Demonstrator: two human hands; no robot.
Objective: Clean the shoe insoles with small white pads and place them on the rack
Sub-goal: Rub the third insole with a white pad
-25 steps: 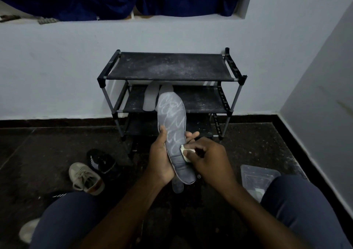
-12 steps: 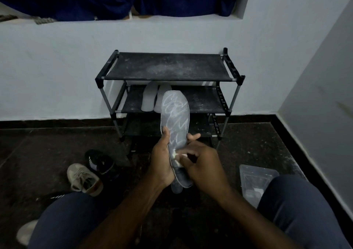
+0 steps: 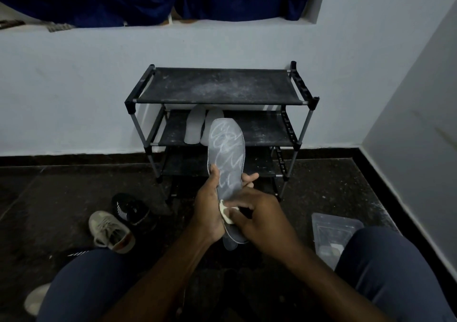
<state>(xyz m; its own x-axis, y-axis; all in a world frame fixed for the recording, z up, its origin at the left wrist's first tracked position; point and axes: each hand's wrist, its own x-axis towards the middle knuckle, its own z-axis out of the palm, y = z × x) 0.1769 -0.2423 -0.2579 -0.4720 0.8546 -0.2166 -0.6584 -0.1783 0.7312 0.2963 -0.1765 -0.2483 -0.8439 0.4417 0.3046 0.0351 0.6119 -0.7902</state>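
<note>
Pad (image 3: 226, 214) slid leftward, apparently reaching insole (image 3: 227, 153) edge.

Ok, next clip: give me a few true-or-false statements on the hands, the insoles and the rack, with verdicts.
1. The left hand grips the grey insole. True.
2. The right hand rests idle on a knee. False: it pinches a white pad against the grey insole.
3. Two pale insoles lie on the top shelf of the rack. False: they lie on the middle shelf.
4. A beige sneaker lies on the floor to the person's left. True.
</note>
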